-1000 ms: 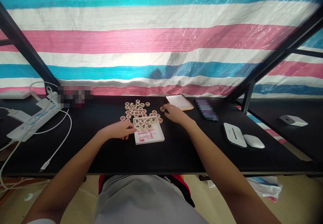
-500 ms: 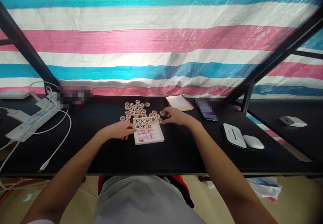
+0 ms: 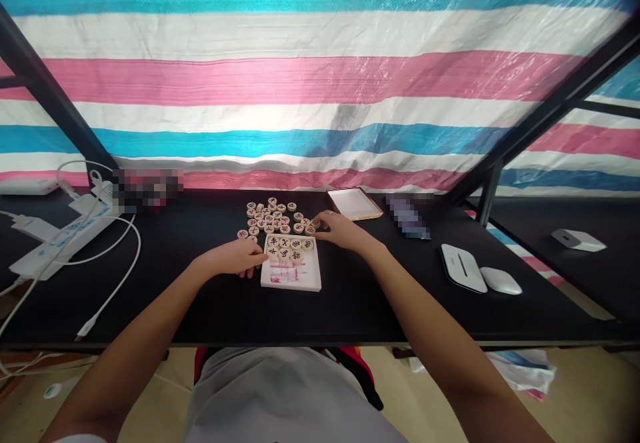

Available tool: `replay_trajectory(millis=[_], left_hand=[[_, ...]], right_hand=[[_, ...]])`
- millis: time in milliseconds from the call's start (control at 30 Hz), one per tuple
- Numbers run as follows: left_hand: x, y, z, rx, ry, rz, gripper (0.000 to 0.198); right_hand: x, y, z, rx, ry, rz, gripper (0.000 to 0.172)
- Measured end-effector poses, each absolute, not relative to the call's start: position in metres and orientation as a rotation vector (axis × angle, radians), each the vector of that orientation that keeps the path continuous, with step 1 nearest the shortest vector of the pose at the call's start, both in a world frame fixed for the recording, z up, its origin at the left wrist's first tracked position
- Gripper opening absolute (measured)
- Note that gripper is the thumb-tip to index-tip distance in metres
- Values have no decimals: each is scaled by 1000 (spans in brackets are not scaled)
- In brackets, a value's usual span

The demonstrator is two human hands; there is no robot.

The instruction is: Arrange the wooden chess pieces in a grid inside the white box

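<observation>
A shallow white box (image 3: 305, 278) with red marks inside lies on the black desk. Two rows of Chinese chess pieces with dark characters (image 3: 285, 243) fill its far part. My left hand (image 3: 239, 258) pinches the box's left wall, thumb over the rim. Beyond the box spreads a loose group of red and dark chess pieces (image 3: 269, 219). My right hand (image 3: 345, 231) rests at this group's right end, fingers curved and apart, touching the outermost pieces. One piece is partly hidden under its fingertips.
An open box lid (image 3: 354, 203) and a phone (image 3: 409, 218) lie at the back right. Nearer are a white flat device (image 3: 463, 268) and a white mouse (image 3: 501, 280). At left is a power strip (image 3: 65, 238) with white cables. A striped sheet (image 3: 320, 83) hangs behind.
My right hand has moved a little left, and the pieces at its fingertips have shifted left with it. The white box has turned slightly, while my left hand stays at its edge.
</observation>
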State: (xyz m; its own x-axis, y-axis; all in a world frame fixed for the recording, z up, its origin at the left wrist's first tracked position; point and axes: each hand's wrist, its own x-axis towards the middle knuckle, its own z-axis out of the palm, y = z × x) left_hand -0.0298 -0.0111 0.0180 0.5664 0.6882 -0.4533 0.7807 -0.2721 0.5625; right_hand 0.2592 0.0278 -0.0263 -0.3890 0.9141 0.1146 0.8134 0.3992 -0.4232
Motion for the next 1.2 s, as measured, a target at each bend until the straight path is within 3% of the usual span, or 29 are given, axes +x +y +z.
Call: replay_trajectory(millis=[167, 400, 700, 1000, 1200], left_hand=[[-28, -10, 16, 1983, 1196, -177, 44], [-24, -12, 16, 1862, 1243, -208, 35], [-29, -10, 16, 1776, 1265, -195, 40], [-62, 10, 20, 2078, 1446, -206, 38], [-66, 13, 21, 2192, 1740, -263, 54]], right_hand=[[253, 30, -34, -1449, -2315, 362, 28], [250, 27, -32, -1432, -2300, 336, 29], [255, 33, -37, -1442, -2332, 273, 16], [256, 32, -33, -1477, -2318, 236, 14], [260, 27, -21, -1481, -2259, 250, 17]])
